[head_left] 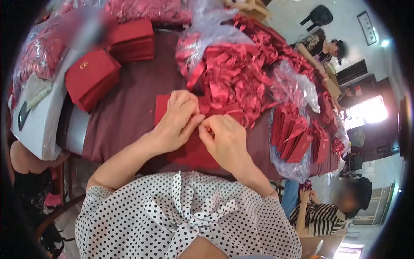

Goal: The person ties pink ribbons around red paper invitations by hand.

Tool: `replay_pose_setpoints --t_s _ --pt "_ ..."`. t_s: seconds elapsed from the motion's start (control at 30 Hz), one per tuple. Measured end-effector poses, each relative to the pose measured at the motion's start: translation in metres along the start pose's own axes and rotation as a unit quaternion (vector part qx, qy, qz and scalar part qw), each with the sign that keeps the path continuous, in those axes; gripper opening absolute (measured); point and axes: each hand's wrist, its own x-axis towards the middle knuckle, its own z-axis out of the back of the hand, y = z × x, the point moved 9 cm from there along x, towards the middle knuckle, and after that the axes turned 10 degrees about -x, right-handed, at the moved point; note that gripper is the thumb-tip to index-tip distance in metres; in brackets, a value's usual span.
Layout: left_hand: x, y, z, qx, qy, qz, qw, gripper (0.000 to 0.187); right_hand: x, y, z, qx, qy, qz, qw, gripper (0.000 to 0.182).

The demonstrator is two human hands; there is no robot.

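Observation:
My left hand (pixel 179 118) and my right hand (pixel 224 138) meet over the table, thumbs and fingertips pinched close together. What lies between the fingertips is hidden or too small to name. Under and around both hands is flat dark-red paper or card (pixel 161 105), partly covered by them. Just beyond, a large heap of red ribbons (pixel 235 71) spreads out, with a fold of red close to my right knuckles.
A stack of red paper packets (pixel 92 77) with a gold mark stands left, another red stack (pixel 133 41) behind it. Right, red packets with ribbons (pixel 291 136) lie on clear plastic (pixel 297 170). A person in stripes (pixel 319 220) sits right; another person (pixel 317 47) is farther back.

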Motion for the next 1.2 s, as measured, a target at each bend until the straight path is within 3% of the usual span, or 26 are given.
replay_pose_setpoints --t_s 0.13,0.2,0.3,0.43,0.57,0.7,0.83,0.93,0.97,1.07,1.2 --pt "-0.001 -0.006 -0.003 -0.064 0.040 -0.025 0.997 0.015 -0.016 -0.040 -0.029 0.307 0.145 -0.203 0.919 0.025" --pt "-0.004 -0.007 -0.013 -0.066 0.070 -0.021 0.995 0.017 -0.023 -0.039 -0.030 0.308 0.166 -0.200 0.915 0.033" --pt "-0.004 -0.006 -0.015 -0.078 0.113 0.011 0.990 0.016 -0.023 -0.028 -0.012 0.184 0.098 -0.120 0.971 0.024" --pt "-0.003 -0.004 -0.009 -0.073 0.155 0.036 0.985 0.010 -0.030 -0.018 0.001 0.097 0.055 -0.105 0.988 0.023" --pt "-0.010 -0.001 -0.025 -0.019 0.320 0.027 0.947 0.010 -0.036 0.003 0.006 0.074 0.005 -0.003 0.997 0.018" --pt "-0.020 -0.005 -0.032 -0.036 0.331 0.026 0.942 0.007 -0.045 0.009 0.006 0.063 0.030 -0.038 0.997 0.019" --pt "-0.020 -0.024 -0.025 0.014 0.338 -0.012 0.941 0.011 -0.048 0.022 0.009 0.054 0.058 0.035 0.996 0.021" --pt "-0.006 -0.037 0.003 0.130 0.273 -0.084 0.950 0.010 -0.054 0.028 0.017 0.079 0.071 0.030 0.994 0.018" --pt "0.002 -0.036 0.024 0.157 0.207 -0.054 0.964 0.011 -0.057 0.030 0.020 0.078 0.077 0.038 0.993 0.018" --pt "0.008 -0.029 0.034 0.028 0.232 -0.006 0.972 0.013 -0.060 0.031 0.023 0.081 0.082 0.035 0.993 0.018" --pt "0.009 -0.021 -0.009 -0.021 0.280 -0.074 0.957 0.010 -0.060 0.035 0.020 0.109 0.087 0.043 0.989 0.018"
